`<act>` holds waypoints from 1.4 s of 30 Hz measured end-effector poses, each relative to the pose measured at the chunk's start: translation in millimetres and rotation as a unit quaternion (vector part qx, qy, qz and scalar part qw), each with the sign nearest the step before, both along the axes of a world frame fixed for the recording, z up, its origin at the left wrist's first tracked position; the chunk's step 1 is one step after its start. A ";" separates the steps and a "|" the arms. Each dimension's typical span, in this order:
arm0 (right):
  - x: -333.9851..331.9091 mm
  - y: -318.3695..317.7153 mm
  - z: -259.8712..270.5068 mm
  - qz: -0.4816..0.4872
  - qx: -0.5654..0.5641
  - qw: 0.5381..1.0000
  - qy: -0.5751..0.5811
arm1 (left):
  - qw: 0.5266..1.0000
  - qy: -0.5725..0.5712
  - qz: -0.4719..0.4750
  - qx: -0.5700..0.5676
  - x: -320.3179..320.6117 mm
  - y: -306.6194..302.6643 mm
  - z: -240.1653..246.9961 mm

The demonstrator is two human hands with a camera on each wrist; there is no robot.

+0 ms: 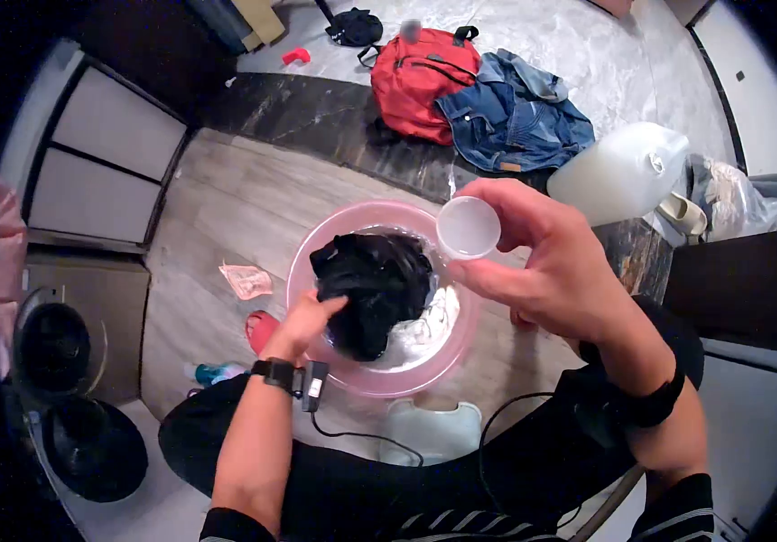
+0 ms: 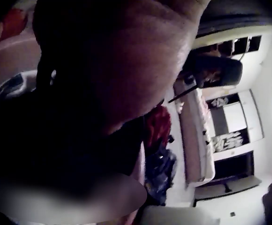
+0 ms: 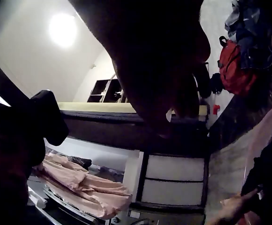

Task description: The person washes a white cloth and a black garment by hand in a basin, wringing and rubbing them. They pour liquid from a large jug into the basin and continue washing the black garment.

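Note:
My right hand point(image 1: 551, 262) holds a small round white plastic cap point(image 1: 468, 228) between thumb and fingers, raised over the right rim of a pink basin point(image 1: 316, 230). In the basin, a dark, wet-looking black garment point(image 1: 375, 271) lies bunched in water beside a white cloth point(image 1: 438, 321). My left hand point(image 1: 302, 323) reaches over the basin's left rim and grips the black garment; its thumb lies on top and the other fingers are hidden in the folds. In the left wrist view the hand and cloth are mostly dark. The cap is largely hidden in the right wrist view.
A large translucent jug point(image 1: 623, 172) stands to the right, near a denim jacket point(image 1: 519, 113) and red backpack point(image 1: 424, 81) on the raised floor. A pale plastic stool point(image 1: 433, 432) sits before the basin. A red slipper point(image 1: 262, 331) and pink wrapper point(image 1: 246, 281) lie left.

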State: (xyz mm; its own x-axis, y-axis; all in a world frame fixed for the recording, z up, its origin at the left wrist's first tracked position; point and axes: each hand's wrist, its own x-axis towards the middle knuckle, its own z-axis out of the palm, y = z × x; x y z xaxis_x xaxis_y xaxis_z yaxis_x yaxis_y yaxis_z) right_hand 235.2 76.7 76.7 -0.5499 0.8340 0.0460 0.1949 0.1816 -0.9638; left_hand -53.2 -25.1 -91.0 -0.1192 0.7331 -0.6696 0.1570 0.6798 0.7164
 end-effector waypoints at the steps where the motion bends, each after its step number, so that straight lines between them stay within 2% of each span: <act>1: -0.7 1.4 0.0 0.001 0.018 1.000 0.013 | 0.998 -0.038 0.037 0.042 -7.8 3.3 5.8; 2: -1.5 2.7 1.7 0.001 0.036 0.999 0.024 | 0.991 -0.077 0.072 0.084 -15.1 6.1 11.5; 4: -4.5 3.7 6.5 0.003 0.041 0.998 0.038 | 0.987 -0.099 0.072 0.100 -11.1 14.1 60.5; 9: -15.6 4.3 5.4 0.020 0.046 0.997 0.055 | 0.966 -0.146 0.058 0.206 -11.8 6.5 130.9; 11: -17.4 3.9 12.0 0.046 -0.023 0.997 0.053 | 0.954 -0.141 0.080 0.251 -10.4 1.5 145.8; 12: -18.7 3.5 14.8 0.059 -0.058 0.995 0.052 | 0.949 -0.162 0.064 0.263 -12.1 -0.7 148.6; 14: -23.8 4.1 4.2 0.027 -0.017 0.996 0.084 | 0.936 -0.205 0.034 0.285 -16.5 -4.3 152.4; 16: -26.4 5.8 2.3 0.021 0.002 0.997 0.069 | 0.932 -0.210 0.070 0.286 -16.4 -5.2 148.4; 19: -27.9 4.1 4.8 0.036 -0.057 0.997 0.031 | 0.924 -0.213 0.123 0.293 -0.7 0.7 142.9; 22: -32.7 6.9 -3.1 0.093 0.073 0.992 -0.048 | 0.930 -0.211 0.073 0.292 -0.1 -1.5 136.2; 23: -34.4 8.8 -5.0 0.131 0.106 0.984 -0.059 | 0.936 -0.200 0.079 0.278 10.2 -0.8 148.3; 27: -50.9 4.4 -10.4 0.176 0.169 0.970 -0.006 | 0.927 -0.270 0.056 0.255 5.9 -12.6 156.6; 30: -62.1 2.5 -16.4 0.193 0.214 0.957 0.030 | 0.914 -0.311 0.078 0.247 9.2 -17.0 164.8; 31: -64.2 1.9 -11.5 0.213 0.197 0.957 0.016 | 0.897 -0.363 0.076 0.240 -1.0 -23.1 150.8; 35: -70.7 -5.3 -4.7 0.245 0.095 0.964 0.036 | 0.863 -0.383 0.202 0.262 24.4 -18.2 153.5; 37: -73.5 -8.3 -0.6 0.269 0.015 0.963 0.021 | 0.856 -0.411 0.170 0.264 9.9 -23.5 138.4; 40: -77.2 -10.4 -11.2 0.244 0.057 0.966 0.062 | 0.853 -0.424 0.150 0.264 2.2 -28.2 132.8; 42: -76.8 -10.3 -5.2 0.245 -0.041 0.966 0.070 | 0.849 -0.431 0.151 0.265 2.2 -29.4 133.8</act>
